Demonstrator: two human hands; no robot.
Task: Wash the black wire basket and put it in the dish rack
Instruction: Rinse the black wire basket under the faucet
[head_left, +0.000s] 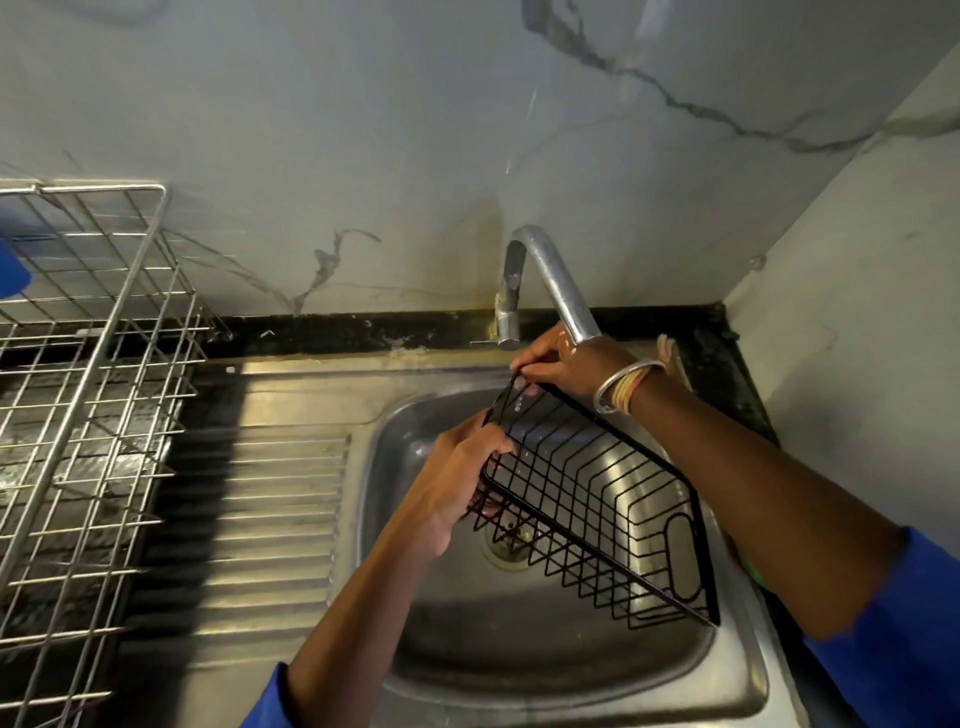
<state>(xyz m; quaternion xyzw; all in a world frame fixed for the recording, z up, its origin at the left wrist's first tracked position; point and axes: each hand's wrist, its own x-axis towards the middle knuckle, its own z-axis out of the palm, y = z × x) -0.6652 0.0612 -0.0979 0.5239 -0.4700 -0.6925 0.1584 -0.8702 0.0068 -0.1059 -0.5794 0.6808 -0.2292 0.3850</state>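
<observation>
Location of black wire basket (597, 499): held tilted over the sink (519, 670), far corner raised just beside the tap (550, 275), near end low in the basin.

Hold: your left hand (457, 483) curls round the wires at the short left end. Your right hand (566, 364) pinches the top rim at the far corner with the fingertips only.

Risks noted:
- The right-hand pinch is on thin, likely wet wire. If it slips, the basket pivots on your left hand and strikes the basin or the spout.
- Your left fingers sit among the wires; a sudden twist could trap them.
- The bangles (623, 387) on your right wrist lie close to the rim and could snag when you turn the basket.
- Only a few droplets show at the raised corner. I cannot tell whether water is running; the low end may go unrinsed.
- The dish rack (104, 364) stands well apart to the left. On transfer, wire may catch on wire at its rim.
</observation>
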